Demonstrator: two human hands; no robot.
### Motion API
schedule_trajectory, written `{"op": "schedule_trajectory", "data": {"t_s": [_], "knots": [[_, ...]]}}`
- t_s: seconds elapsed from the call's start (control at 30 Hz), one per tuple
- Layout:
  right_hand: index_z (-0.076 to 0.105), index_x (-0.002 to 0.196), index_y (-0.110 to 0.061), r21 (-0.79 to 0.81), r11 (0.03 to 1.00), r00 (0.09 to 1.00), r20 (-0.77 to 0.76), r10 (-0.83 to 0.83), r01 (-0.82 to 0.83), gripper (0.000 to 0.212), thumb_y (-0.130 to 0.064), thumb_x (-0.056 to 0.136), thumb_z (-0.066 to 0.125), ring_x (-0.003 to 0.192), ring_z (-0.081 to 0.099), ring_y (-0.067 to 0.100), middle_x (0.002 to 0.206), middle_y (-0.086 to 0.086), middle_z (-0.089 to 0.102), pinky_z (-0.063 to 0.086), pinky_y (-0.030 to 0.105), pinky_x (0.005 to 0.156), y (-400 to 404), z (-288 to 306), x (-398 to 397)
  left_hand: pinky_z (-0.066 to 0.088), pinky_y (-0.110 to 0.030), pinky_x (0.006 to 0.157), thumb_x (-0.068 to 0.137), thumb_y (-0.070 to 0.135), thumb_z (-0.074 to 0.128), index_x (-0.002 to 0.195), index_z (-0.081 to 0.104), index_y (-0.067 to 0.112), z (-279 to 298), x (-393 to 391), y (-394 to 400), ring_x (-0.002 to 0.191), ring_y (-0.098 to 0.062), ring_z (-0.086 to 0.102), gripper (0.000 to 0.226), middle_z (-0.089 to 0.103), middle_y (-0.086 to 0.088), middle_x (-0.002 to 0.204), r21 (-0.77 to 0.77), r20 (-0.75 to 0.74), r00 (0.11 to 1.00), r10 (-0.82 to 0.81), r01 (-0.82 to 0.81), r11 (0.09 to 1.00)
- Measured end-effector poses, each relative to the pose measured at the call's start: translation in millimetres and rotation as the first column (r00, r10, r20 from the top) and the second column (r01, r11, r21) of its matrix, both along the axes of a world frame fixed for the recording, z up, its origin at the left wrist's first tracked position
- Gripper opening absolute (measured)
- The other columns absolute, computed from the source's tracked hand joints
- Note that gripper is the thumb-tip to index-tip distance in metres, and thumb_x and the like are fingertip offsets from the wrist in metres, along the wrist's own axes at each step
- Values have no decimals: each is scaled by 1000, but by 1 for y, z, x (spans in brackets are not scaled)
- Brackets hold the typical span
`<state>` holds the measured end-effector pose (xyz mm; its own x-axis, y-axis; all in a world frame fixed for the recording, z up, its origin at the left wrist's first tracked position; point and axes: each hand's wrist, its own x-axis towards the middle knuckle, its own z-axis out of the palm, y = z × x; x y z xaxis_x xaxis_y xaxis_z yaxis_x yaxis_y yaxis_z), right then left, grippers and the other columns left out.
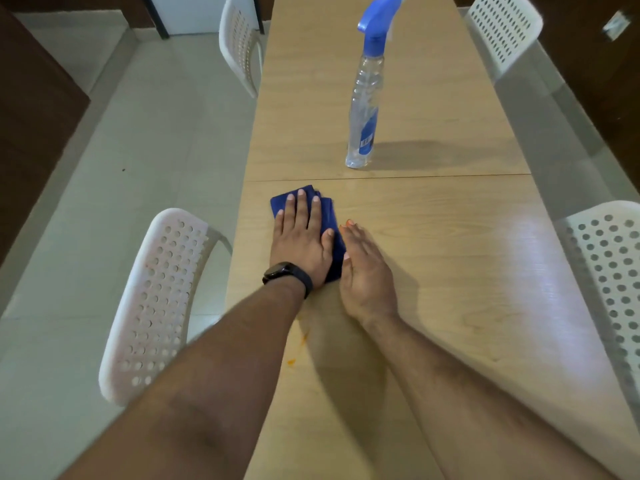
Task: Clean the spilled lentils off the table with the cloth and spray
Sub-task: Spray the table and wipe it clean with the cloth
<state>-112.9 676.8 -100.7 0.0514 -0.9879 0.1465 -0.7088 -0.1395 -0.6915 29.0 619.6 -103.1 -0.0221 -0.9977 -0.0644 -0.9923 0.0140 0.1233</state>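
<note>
The left hand (pixel 300 237) lies flat, fingers spread, pressing a folded blue cloth (pixel 328 216) onto the wooden tabletop (pixel 450 244). The right hand (pixel 363 268) stands open on edge against the cloth's right side, holding nothing. A few orange lentils (pixel 349 222) sit at its fingertips, an orange smear (pixel 304 337) lies nearer, and the spray bottle (pixel 365 98) stands upright farther off.

1. Setting: a dining area, likely in a home or a small canteen; which one cannot be told.
2. Long wood-grain counter (pixel 433 237), made of two sections meeting at a seam, runs down the middle of the room.
3. White perforated plastic chairs stand along both sides: near left chair (pixel 152 306), far left chair (pixel 239 46), near right chair (pixel 609 271), far right chair (pixel 502 32).
4. Pale tiled floor (pixel 138 140) and dark wooden panels (pixel 31 126) at the left edge indicate an indoor room.
</note>
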Motion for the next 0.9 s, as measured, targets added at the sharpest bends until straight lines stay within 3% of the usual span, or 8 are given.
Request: {"op": "schedule_trajectory", "data": {"t_s": [0.1, 0.2, 0.33, 0.43, 0.6, 0.77, 0.9], "knots": [[39, 161, -15, 7, 1000, 980, -196, 23, -21, 54, -14, 106, 41, 158, 23, 16, 168, 3, 35, 19, 36, 130, 1, -2, 1, 0, -46, 130, 103, 47, 8, 167, -2, 18, -4, 0, 32, 160, -26, -12, 71, -10, -10, 174, -2, -31, 999, 43, -44, 999], [28, 164, -18, 58, 998, 942, -333, 46, -28, 56, -28, 110, 31, 160, 13, 15, 172, 1, 24, 10, 34, 131, 2, -4, 6, -1, -46, 130, 105, 46, 10, 166, -6, 19, -5, 10, 84, 159, -22, -18, 69, -15, -8, 173, 20, -51, 998, 35, -34, 999], [17, 167, -21, 95, 994, 877, -472, 89, -50, 62, -44, 109, 15, 162, 1, 20, 175, 5, 10, 8, 42, 131, 4, 0, 18, -2, -45, 130, 105, 48, 9, 166, -7, 19, 0, 22, 107, 158, -19, -21, 69, -17, -5, 173, 26, -45, 999, 13, -12, 1000], [21, 167, -24, 121, 993, 863, -501, 63, -2, 62, -42, 107, 24, 162, 4, 21, 175, 4, 12, 9, 42, 131, -2, 3, 25, -1, -45, 130, 105, 48, 9, 166, -8, 20, -2, 26, 85, 159, -19, -20, 70, -17, -5, 173, 20, -30, 999, -20, 21, 1000], [48, 155, -24, 87, 984, 887, -450, -99, 154, 58, -35, 98, 41, 157, 26, 22, 167, 5, 37, 18, 41, 130, -11, 6, 43, 1, -46, 130, 105, 49, 12, 167, -6, 20, -5, 35, 22, 160, -21, -14, 70, -12, -5, 174, 10, -15, 999, -28, 28, 1000], [39, 160, -25, 95, 990, 836, -547, -35, 104, 60, -42, 104, 27, 158, 21, 32, 170, 5, 31, 20, 51, 127, -13, -3, 48, 1, -46, 130, 103, 49, 13, 167, 1, 18, -3, 47, -38, 161, -24, -6, 72, -3, -8, 175, 10, -9, 1000, 18, -17, 1000], [29, 164, -30, 124, 990, 810, -586, 24, 60, 61, -45, 106, 21, 160, 12, 35, 172, -6, 25, 18, 57, 126, -13, -1, 50, 0, -47, 130, 103, 47, 13, 167, 2, 15, -3, 38, -16, 161, -26, -8, 72, -4, -11, 174, 0, -57, 993, 100, -100, 995]]}}
